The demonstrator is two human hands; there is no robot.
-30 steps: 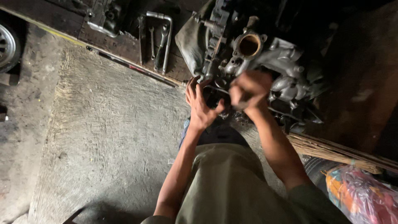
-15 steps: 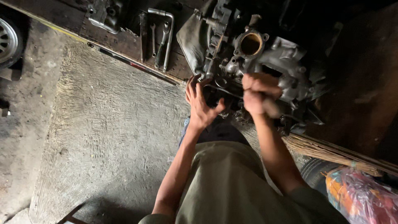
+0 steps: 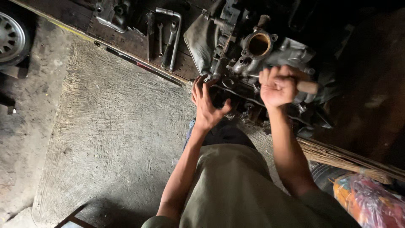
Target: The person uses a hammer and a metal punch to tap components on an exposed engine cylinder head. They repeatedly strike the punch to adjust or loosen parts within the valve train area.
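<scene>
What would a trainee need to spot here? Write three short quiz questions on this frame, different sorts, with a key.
1. True or false: the right hand is closed around a pale handle.
2. Multiple choice: the left hand is A) gripping a spanner, B) open with fingers spread beside the engine block, C) resting flat on the floor.
3. Fill in: the spanners lie on the dark wooden ____ behind the concrete floor.

Key: 1 true; 2 B; 3 board.
</scene>
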